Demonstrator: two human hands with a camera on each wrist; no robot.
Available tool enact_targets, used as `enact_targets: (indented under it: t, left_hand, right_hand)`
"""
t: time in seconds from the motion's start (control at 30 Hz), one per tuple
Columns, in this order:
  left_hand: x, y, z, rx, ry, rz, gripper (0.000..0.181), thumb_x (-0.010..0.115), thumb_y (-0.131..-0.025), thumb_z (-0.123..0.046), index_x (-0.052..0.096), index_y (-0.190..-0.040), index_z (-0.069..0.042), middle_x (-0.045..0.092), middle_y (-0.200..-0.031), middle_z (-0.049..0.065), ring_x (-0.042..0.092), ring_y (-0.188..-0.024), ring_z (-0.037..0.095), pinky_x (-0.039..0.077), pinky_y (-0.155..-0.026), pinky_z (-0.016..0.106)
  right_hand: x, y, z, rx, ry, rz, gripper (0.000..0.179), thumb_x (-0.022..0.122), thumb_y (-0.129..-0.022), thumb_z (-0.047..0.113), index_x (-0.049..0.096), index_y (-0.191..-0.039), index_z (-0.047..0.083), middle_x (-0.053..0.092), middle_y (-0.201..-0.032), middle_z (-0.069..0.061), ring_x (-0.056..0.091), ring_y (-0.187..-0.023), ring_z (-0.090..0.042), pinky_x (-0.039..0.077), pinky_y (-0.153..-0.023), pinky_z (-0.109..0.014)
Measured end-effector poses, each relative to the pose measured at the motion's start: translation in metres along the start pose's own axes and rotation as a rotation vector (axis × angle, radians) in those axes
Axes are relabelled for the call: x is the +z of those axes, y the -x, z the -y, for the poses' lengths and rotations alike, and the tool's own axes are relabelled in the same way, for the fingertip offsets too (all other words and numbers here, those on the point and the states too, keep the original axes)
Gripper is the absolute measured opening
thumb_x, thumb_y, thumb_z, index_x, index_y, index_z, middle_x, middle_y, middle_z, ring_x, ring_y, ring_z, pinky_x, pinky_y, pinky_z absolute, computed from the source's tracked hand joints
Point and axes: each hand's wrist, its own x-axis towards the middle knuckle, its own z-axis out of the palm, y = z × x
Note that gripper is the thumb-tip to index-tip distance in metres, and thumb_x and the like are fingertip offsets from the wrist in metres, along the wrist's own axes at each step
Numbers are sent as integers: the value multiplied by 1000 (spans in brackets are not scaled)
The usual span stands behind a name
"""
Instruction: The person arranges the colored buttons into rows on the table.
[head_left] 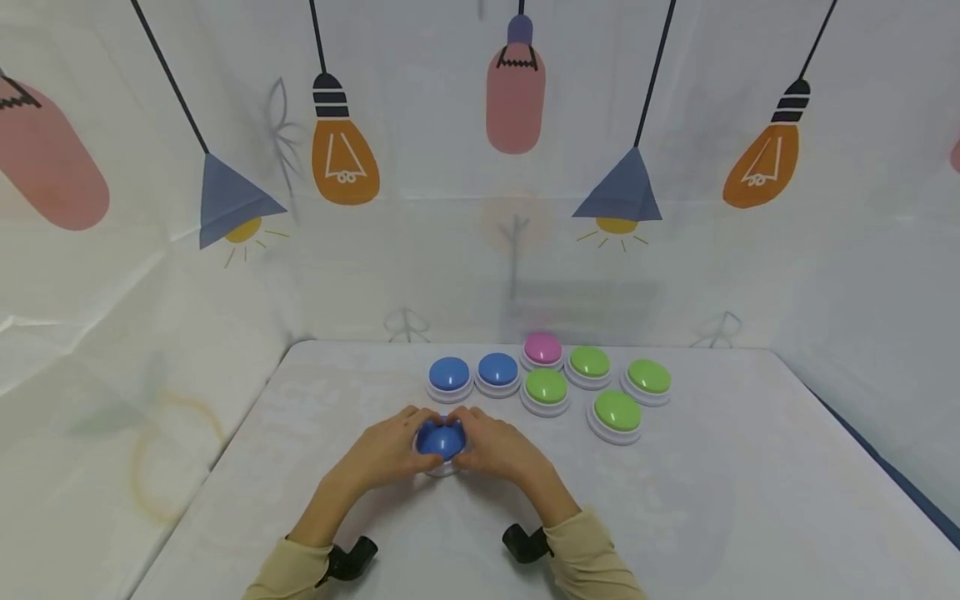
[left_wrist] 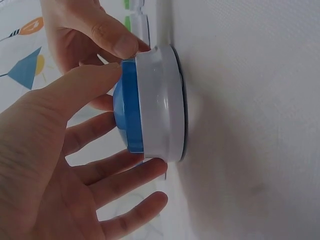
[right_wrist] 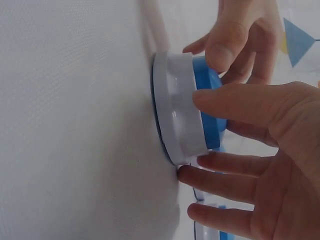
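A round push button with a blue dome (head_left: 440, 442) and a white base (left_wrist: 161, 105) is near the middle of the table, between the two hands. From its left side, my left hand (head_left: 392, 448) holds it, with the thumb at the near edge of the dome and the fingers round the far side. My right hand (head_left: 495, 446) grips the opposite side in the same way, its thumb (right_wrist: 235, 104) lying across the rim where blue meets white. Both wrist views show the dark underside of the base right at the white tabletop.
Beyond the hands, two more blue buttons (head_left: 449, 375) (head_left: 497, 370) stand side by side. To their right are a pink button (head_left: 542, 349) and several green buttons (head_left: 617, 412). A pale backdrop (head_left: 435, 267) printed with lamps rises behind the white table (head_left: 720, 500).
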Motion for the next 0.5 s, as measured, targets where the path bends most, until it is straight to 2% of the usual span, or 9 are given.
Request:
enact_targets:
  t: [0.5]
  left_hand:
    - [-1, -2, 1, -47, 12, 24, 51, 78, -82, -40, 62, -125, -18, 63, -118, 4, 64, -100, 20, 55, -84, 43]
  right_hand:
    - [-3, 3, 0, -18, 11, -9, 51, 72, -87, 21, 52, -134, 16, 61, -122, -5, 64, -108, -21, 54, -91, -37]
